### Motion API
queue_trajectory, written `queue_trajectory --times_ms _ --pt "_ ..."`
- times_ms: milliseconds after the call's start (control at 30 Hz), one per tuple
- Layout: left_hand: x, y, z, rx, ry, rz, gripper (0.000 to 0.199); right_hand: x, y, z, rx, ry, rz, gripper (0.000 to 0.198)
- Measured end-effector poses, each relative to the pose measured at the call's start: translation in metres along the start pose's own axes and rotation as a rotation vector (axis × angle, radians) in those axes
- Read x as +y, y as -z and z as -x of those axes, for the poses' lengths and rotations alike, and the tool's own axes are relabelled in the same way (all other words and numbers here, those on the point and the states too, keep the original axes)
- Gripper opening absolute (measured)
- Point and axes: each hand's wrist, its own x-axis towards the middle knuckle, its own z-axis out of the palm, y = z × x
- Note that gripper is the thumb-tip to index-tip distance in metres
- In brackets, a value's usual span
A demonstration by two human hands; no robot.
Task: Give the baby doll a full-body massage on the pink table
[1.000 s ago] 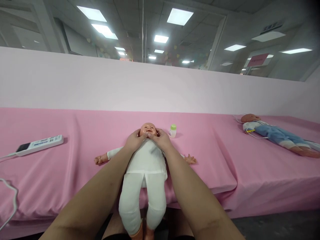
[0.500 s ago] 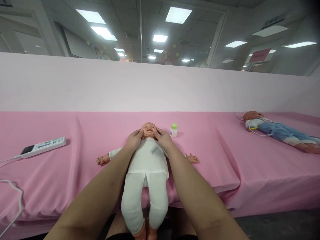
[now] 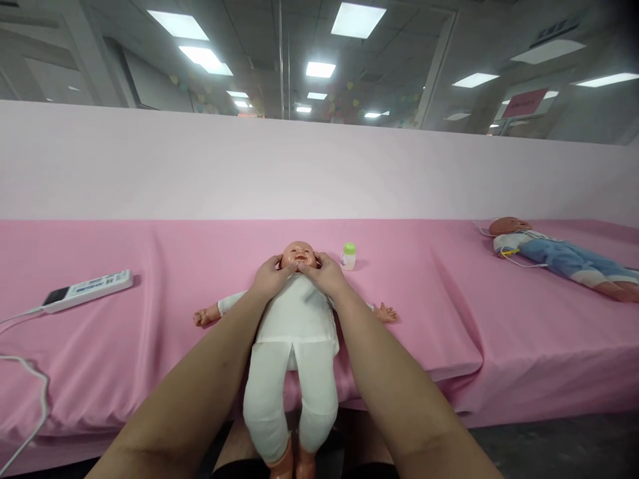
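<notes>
A baby doll (image 3: pixel 298 313) in a white top and white trousers lies on its back on the pink-covered bed, its arms out to the sides and its feet toward me. My left hand (image 3: pixel 272 276) cups the left side of its head, the thumb resting on the chin below the mouth. On the other side my right hand (image 3: pixel 327 274) does the same, its thumb tip almost meeting the left one. The fingers of both hands are mostly hidden beside and behind the head. A small bottle with a green cap (image 3: pixel 349 257) stands just right of my right hand.
A white power strip (image 3: pixel 88 291) with a cable lies on the left of the pink sheet (image 3: pixel 409 319). Far right, a second doll (image 3: pixel 564 256) in blue clothes lies with thin tubes on it. A white wall panel (image 3: pixel 309 173) under glass runs along the back.
Both thumbs have slid from the doll's cheeks down and inward to its chin. The hands stay at the sides of the head. The view has tilted slightly.
</notes>
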Motion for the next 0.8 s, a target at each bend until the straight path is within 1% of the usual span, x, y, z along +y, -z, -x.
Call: queue_trajectory --times_ms 133,233,333,400,533,600,700,800 --pt "-0.003 -0.002 -0.001 0.002 -0.014 0.055 0.064 0.003 0.001 -0.004 -0.046 0.062 -0.039 0.053" --pt "-0.006 -0.004 -0.003 0.005 -0.028 0.116 0.062 0.005 0.002 -0.006 -0.044 0.08 -0.054 0.047" --pt "-0.007 -0.004 -0.004 -0.01 -0.048 0.143 0.061 0.004 0.002 -0.005 -0.013 0.086 -0.031 0.046" --pt "-0.006 -0.003 -0.003 -0.027 -0.055 0.149 0.061 0.003 0.002 -0.003 -0.032 0.083 -0.039 0.048" --pt "-0.006 -0.001 0.0 -0.049 -0.068 0.117 0.062 0.003 0.0 0.0 -0.03 0.024 -0.038 0.066" --pt "-0.007 -0.001 0.0 -0.054 -0.074 0.113 0.062 0.004 -0.001 -0.001 -0.017 -0.003 -0.033 0.071" --pt "-0.01 -0.003 -0.002 -0.044 -0.085 0.102 0.059 0.006 -0.002 -0.003 -0.014 0.008 -0.016 0.067" --pt "-0.013 -0.006 -0.004 -0.033 -0.089 0.119 0.056 0.008 0.0 -0.005 -0.014 0.082 0.012 0.054"
